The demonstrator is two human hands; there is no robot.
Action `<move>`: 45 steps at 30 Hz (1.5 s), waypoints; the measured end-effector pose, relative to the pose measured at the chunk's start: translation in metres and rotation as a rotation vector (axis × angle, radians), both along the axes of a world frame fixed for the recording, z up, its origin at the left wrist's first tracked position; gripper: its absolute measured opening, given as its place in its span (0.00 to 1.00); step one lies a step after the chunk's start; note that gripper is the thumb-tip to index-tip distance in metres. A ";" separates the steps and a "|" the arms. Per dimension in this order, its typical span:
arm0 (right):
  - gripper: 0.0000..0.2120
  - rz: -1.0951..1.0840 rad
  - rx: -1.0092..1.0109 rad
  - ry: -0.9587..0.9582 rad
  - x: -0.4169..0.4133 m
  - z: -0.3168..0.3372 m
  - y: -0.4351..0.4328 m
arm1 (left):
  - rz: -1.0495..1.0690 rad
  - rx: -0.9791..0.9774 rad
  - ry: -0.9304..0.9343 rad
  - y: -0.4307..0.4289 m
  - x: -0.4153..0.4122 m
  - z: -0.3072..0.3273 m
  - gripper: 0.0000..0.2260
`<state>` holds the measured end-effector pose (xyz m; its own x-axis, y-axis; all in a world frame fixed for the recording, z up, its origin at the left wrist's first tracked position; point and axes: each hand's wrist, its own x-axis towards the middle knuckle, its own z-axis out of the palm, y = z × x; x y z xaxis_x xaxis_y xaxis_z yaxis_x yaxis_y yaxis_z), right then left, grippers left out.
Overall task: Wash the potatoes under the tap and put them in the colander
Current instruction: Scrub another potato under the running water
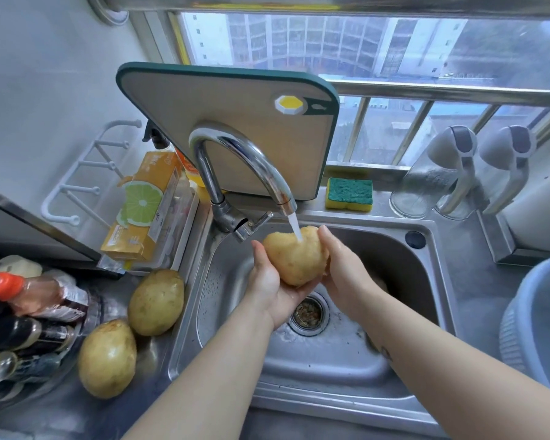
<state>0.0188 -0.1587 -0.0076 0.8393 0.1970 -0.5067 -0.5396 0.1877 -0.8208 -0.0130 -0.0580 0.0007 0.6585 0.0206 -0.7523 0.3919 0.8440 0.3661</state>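
A large yellow potato (294, 255) is held over the steel sink (404, 274), right under the running stream from the curved chrome tap (235, 154). My left hand (267, 284) cups it from below and the left. My right hand (343, 268) presses against its right side. Two more potatoes lie on the counter left of the sink, one (156, 301) nearer the basin and one (107, 357) closer to me. A pale blue colander (534, 325) stands at the right edge, only partly in view.
A green-rimmed cutting board (235, 122) leans behind the tap. A yellow-green sponge (349, 193) lies on the sink ledge. Sauce bottles (29, 312) crowd the left counter beside an orange box (146, 208). Two clear jars (442, 176) stand at the right.
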 end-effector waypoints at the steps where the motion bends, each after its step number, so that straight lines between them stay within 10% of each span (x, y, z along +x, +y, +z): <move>1: 0.17 -0.016 0.063 0.062 0.001 0.000 0.003 | -0.008 -0.035 -0.009 0.001 -0.001 0.001 0.32; 12: 0.35 0.363 0.109 0.053 -0.010 0.014 -0.021 | -0.172 0.090 -0.081 0.029 -0.033 0.005 0.18; 20: 0.29 0.476 -0.401 -0.319 -0.047 0.014 -0.018 | -0.352 0.344 0.010 0.035 -0.072 0.007 0.17; 27: 0.28 0.547 -0.679 -0.458 -0.057 0.001 0.007 | -0.523 0.748 -0.052 0.055 -0.102 -0.001 0.27; 39: 0.24 0.788 -0.596 -0.333 -0.094 0.003 0.090 | -0.686 2.011 -0.090 0.101 -0.181 -0.023 0.40; 45: 0.28 0.907 -0.506 -0.236 -0.115 -0.009 0.138 | -0.523 2.124 0.126 0.118 -0.217 -0.038 0.38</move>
<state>-0.0960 -0.0207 -0.0163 0.5723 0.6095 -0.5486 -0.1238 -0.5972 -0.7925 -0.2296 0.0600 -0.0373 0.8416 0.5281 0.1135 0.4763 -0.8246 0.3053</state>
